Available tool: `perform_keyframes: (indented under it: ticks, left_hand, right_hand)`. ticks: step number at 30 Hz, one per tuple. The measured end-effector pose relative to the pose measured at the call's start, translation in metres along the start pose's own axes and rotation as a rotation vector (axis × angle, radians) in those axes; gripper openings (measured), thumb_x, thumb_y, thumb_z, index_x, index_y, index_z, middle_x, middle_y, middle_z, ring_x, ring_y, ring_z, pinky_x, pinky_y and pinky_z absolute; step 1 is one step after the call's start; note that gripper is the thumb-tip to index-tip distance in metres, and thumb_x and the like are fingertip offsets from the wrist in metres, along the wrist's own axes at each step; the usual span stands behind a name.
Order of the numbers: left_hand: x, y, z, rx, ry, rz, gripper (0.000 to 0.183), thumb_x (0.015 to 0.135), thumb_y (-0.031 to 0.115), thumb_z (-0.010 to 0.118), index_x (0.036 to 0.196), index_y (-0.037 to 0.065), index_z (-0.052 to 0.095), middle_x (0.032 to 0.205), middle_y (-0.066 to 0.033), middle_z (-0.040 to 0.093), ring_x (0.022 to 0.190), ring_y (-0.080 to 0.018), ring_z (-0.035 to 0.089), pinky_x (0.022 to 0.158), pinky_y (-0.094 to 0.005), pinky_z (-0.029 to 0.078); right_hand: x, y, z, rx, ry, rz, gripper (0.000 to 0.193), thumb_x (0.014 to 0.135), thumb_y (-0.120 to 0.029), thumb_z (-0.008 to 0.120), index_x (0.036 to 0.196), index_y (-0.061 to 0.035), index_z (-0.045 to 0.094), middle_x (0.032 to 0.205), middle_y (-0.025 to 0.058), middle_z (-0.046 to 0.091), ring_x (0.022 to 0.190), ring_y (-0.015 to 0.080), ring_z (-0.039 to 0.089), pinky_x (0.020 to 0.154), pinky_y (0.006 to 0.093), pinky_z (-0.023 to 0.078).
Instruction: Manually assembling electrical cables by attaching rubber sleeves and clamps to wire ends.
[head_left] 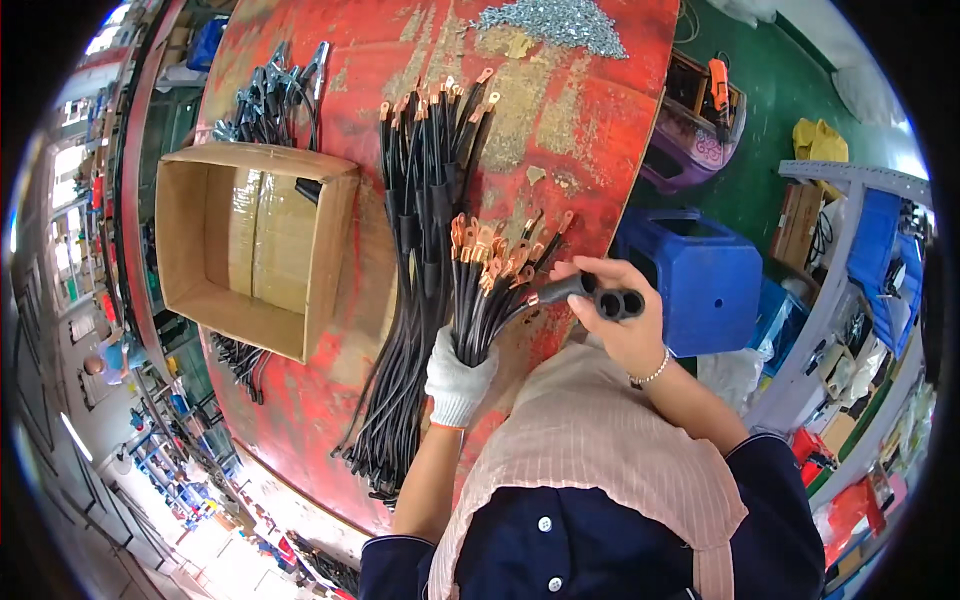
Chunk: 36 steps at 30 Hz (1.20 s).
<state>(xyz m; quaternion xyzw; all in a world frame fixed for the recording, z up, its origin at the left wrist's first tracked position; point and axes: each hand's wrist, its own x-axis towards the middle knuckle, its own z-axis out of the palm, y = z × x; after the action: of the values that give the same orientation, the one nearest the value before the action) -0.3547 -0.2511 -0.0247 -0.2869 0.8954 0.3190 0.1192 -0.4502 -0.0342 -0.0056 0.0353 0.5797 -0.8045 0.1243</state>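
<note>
My left hand (462, 372), in a white knit glove, is closed around a bundle of black cables (476, 318). Flat copper lugs (487, 245) fan out from their upper ends. My bare right hand (634, 330) holds several black rubber sleeves (618, 303) between thumb and fingers. One of these sleeves points left, its tip against the copper end of a single cable bent out from the bundle. How far the lug sits inside cannot be made out. Left of the bundle lies a longer pile of black cables (412, 290), many with black sleeves around them below their copper lugs.
An open cardboard box (335, 255) stands on the worn red table (590, 140), with a black sleeve inside. Cables with metal clamps (275, 95) lie behind it. Small metal pieces (565, 25) are heaped at the far edge. A blue stool (705, 290) stands at right, near a shelf (850, 180).
</note>
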Motion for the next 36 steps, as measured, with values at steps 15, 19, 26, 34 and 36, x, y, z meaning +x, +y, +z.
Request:
perform_keyframes:
  ticks: [15,19,26,34,36]
  left_hand:
    - [-0.002,-0.009,0.002,-0.036,-0.028,-0.032,0.055,0.07,0.027,0.079,0.115,0.004,0.057,0.093,-0.0194,0.065,0.084,-0.0361,0.065,0.075,-0.0431,0.051]
    - [0.0,-0.005,0.001,-0.025,-0.058,-0.048,0.056,0.07,0.025,0.079,0.117,0.004,0.057,0.095,-0.0196,0.065,0.085,-0.0352,0.065,0.076,-0.0424,0.052]
    - [0.0,-0.017,0.0,-0.087,-0.091,-0.036,0.059,0.068,0.025,0.08,0.117,0.003,0.056,0.097,-0.0196,0.066,0.088,-0.035,0.066,0.078,-0.0408,0.052]
    - [0.003,-0.009,-0.005,-0.12,-0.187,-0.014,0.056,0.067,0.024,0.081,0.112,0.001,0.057,0.091,-0.0149,0.068,0.082,-0.0278,0.067,0.076,-0.0371,0.052]
    - [0.007,-0.009,-0.014,-0.24,-0.261,0.007,0.05,0.068,0.02,0.081,0.109,0.001,0.058,0.089,-0.0108,0.069,0.078,-0.0211,0.067,0.074,-0.0339,0.052]
  right_hand:
    - [-0.002,-0.003,0.013,-0.214,0.01,0.129,0.036,0.084,-0.006,0.074,0.117,-0.003,0.059,0.105,0.0038,0.07,0.092,0.0086,0.063,0.084,0.0245,0.049]
    - [-0.01,-0.001,0.017,-0.138,0.024,0.115,0.035,0.085,-0.003,0.072,0.116,-0.0036,0.056,0.106,0.0063,0.069,0.093,0.0095,0.062,0.084,0.0263,0.049]
    - [0.007,0.002,0.008,-0.028,-0.118,0.139,0.034,0.088,0.0,0.066,0.121,-0.0013,0.059,0.113,0.0043,0.067,0.102,0.0094,0.061,0.088,0.0263,0.048]
    - [-0.02,0.069,0.025,-0.31,-0.299,0.33,0.042,0.08,-0.024,0.079,0.113,-0.0047,0.061,0.106,0.009,0.067,0.097,0.0187,0.063,0.09,0.0325,0.047]
    - [-0.014,0.085,0.024,-0.278,-0.327,0.389,0.045,0.079,-0.025,0.08,0.113,-0.0026,0.061,0.108,0.0123,0.067,0.098,0.0228,0.064,0.091,0.0347,0.048]
